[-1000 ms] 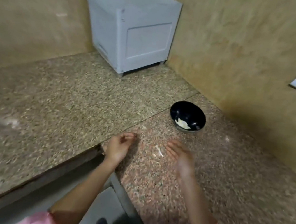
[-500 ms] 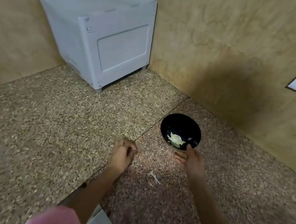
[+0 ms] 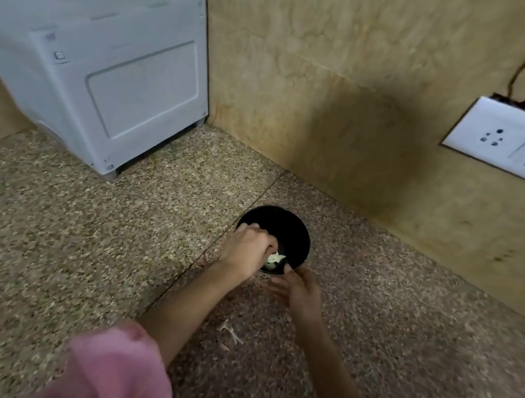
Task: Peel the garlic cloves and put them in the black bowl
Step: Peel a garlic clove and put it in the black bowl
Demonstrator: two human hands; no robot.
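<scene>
I see one black bowl (image 3: 296, 236) standing upright on the speckled granite desk (image 3: 79, 258), close to the tiled wall (image 3: 351, 93) and just right of a seam between two slabs. Pale garlic cloves (image 3: 274, 260) lie at the near side of the bowl's interior; I cannot tell their number or whether all are peeled.

The left hand (image 3: 249, 250) reaches over the bowl's near-left rim with its fingers curled downward into the bowl, the fingertips at or on the cloves. I cannot tell from this view whether it pinches a clove or merely touches the pile, so its grip goes unconfirmed.

The right hand (image 3: 297, 288) sits at the near rim of the bowl. Its thumb rests against the rim and the remaining fingers are spread and relaxed below it, toward the desk. It holds nothing that I can make out. This hand is somewhat blurred.

On the desk between the two forearms lie a few thin pale scraps of garlic skin (image 3: 230, 331), well apart from the bowl. Both forearms are bare, with pink sleeves (image 3: 118, 370) at the lower edge of the view.

A white box-shaped appliance (image 3: 104, 68) stands in the far left corner of the desk, well apart from the bowl. A white socket and switch plate (image 3: 515, 145) is fixed to the wall at right, with dark cables running up from its top edge.
</scene>
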